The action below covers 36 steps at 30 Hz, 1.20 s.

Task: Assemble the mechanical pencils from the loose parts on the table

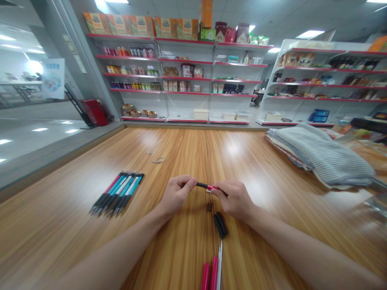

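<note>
Both my hands meet over the middle of the wooden table (272,177). My left hand (177,193) pinches the black end of a pen (204,186), and my right hand (232,198) grips its red end. Under my right hand lie two black pen grips (220,224) and a small dark part (209,207). Closer to me lie two red pen barrels (210,277) and a thin white refill (220,264). A row of several assembled pens (117,192), red and teal with black tips, lies to the left of my left hand.
A stack of folded cloth (323,157) lies on the table's right side. A small ring (149,152) and a metal loop (159,160) lie farther back. Store shelves (181,76) with goods line the far wall.
</note>
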Each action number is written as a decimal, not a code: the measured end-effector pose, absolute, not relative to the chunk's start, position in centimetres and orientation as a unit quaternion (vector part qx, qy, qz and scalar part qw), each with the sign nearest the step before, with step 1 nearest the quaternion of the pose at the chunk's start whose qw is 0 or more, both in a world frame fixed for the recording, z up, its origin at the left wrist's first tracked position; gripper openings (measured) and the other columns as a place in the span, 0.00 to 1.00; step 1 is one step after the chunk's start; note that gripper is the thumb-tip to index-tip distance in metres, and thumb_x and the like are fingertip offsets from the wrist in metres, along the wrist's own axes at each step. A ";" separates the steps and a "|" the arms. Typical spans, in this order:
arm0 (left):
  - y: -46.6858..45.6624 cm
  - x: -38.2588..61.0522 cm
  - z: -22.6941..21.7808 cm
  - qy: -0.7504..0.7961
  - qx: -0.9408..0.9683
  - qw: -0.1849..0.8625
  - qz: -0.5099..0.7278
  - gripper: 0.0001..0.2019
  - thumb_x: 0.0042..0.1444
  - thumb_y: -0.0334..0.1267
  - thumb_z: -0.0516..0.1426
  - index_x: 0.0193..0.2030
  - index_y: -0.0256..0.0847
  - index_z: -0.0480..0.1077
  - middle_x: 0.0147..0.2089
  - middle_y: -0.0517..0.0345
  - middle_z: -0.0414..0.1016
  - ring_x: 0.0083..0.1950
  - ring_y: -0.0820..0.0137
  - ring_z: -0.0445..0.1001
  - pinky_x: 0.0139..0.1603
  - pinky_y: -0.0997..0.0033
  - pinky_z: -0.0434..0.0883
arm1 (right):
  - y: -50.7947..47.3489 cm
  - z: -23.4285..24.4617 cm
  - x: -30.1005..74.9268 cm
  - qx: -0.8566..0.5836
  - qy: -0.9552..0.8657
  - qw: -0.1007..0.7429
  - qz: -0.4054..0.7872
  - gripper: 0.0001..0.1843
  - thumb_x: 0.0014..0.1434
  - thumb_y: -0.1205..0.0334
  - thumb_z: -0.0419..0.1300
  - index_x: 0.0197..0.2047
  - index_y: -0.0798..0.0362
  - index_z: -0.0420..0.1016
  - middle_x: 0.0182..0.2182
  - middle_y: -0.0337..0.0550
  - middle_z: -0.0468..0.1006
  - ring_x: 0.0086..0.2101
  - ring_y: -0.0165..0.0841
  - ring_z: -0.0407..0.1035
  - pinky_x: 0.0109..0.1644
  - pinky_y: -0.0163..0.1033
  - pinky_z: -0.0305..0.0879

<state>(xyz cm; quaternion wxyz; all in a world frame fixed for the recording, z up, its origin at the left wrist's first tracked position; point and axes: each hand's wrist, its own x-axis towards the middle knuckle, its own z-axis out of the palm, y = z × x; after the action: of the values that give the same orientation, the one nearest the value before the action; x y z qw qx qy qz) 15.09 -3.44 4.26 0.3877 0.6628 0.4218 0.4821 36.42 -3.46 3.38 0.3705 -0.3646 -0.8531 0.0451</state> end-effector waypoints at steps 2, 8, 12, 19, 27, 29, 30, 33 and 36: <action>-3.7 15.3 4.5 0.421 0.666 0.378 0.487 0.20 0.58 0.47 0.55 0.21 0.37 0.60 0.22 0.62 0.53 0.25 0.75 0.53 0.25 0.73 0.51 | -3.4 3.4 36.4 -0.366 -0.846 0.384 0.051 0.08 0.63 0.61 0.55 0.37 0.54 0.74 0.26 0.41 0.76 0.25 0.28 0.67 0.30 0.33 0.58; -4.0 15.6 4.8 0.415 0.660 0.405 0.478 0.16 0.56 0.47 0.57 0.25 0.36 0.67 0.22 0.63 0.57 0.25 0.76 0.55 0.26 0.74 0.52 | -3.2 3.2 36.5 -0.343 -0.844 0.409 0.055 0.08 0.62 0.62 0.56 0.42 0.53 0.74 0.32 0.43 0.79 0.31 0.30 0.72 0.35 0.34 0.63; -3.9 15.5 4.7 0.405 0.665 0.422 0.465 0.17 0.56 0.46 0.57 0.23 0.36 0.67 0.21 0.63 0.57 0.24 0.76 0.55 0.25 0.75 0.52 | -3.2 3.2 36.5 -0.320 -0.852 0.410 0.054 0.08 0.62 0.60 0.57 0.40 0.53 0.75 0.29 0.42 0.78 0.27 0.29 0.70 0.32 0.34 0.61; -3.9 15.2 4.6 0.390 0.693 0.424 0.433 0.16 0.56 0.46 0.57 0.24 0.35 0.70 0.22 0.62 0.61 0.25 0.76 0.58 0.26 0.75 0.54 | -3.5 3.6 36.5 -0.297 -0.866 0.401 0.041 0.12 0.64 0.63 0.54 0.29 0.56 0.71 0.20 0.38 0.68 0.21 0.25 0.60 0.27 0.34 0.52; -3.9 15.2 4.6 0.400 0.679 0.432 0.439 0.19 0.58 0.47 0.55 0.23 0.34 0.67 0.19 0.64 0.56 0.22 0.78 0.53 0.23 0.76 0.50 | -3.6 3.4 36.4 -0.310 -0.861 0.398 0.063 0.08 0.63 0.64 0.55 0.33 0.55 0.71 0.24 0.39 0.70 0.24 0.26 0.61 0.29 0.33 0.54; -4.0 15.2 4.6 0.391 0.687 0.441 0.424 0.19 0.58 0.47 0.55 0.22 0.34 0.66 0.19 0.64 0.56 0.22 0.78 0.53 0.23 0.76 0.50 | -3.7 3.6 36.5 -0.296 -0.871 0.387 0.061 0.10 0.63 0.65 0.54 0.30 0.56 0.69 0.22 0.38 0.68 0.23 0.25 0.59 0.28 0.33 0.52; -4.0 15.1 4.6 0.387 0.692 0.444 0.418 0.19 0.58 0.47 0.55 0.22 0.34 0.66 0.19 0.65 0.55 0.22 0.78 0.53 0.23 0.76 0.49 | -3.7 3.6 36.6 -0.291 -0.875 0.383 0.059 0.11 0.63 0.66 0.53 0.28 0.56 0.68 0.21 0.38 0.67 0.22 0.25 0.58 0.28 0.33 0.52; -4.1 15.1 4.7 0.375 0.704 0.441 0.412 0.19 0.59 0.45 0.53 0.21 0.34 0.64 0.19 0.65 0.54 0.22 0.78 0.52 0.24 0.75 0.49 | -3.7 3.6 36.6 -0.286 -0.878 0.379 0.053 0.11 0.63 0.66 0.53 0.27 0.56 0.67 0.21 0.38 0.66 0.22 0.25 0.57 0.27 0.34 0.50; -3.9 15.0 4.7 0.367 0.701 0.433 0.432 0.19 0.59 0.44 0.53 0.20 0.35 0.61 0.20 0.64 0.52 0.23 0.78 0.51 0.25 0.74 0.49 | -3.5 3.3 36.5 -0.295 -0.876 0.379 0.038 0.09 0.63 0.65 0.55 0.31 0.56 0.71 0.21 0.37 0.67 0.21 0.25 0.58 0.27 0.34 0.50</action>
<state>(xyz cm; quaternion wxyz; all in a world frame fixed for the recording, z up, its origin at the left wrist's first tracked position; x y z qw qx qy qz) 15.03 -3.88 4.68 0.4327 0.7008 0.3674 0.4320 36.53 -3.52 3.34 0.3793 -0.2950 -0.8762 0.0382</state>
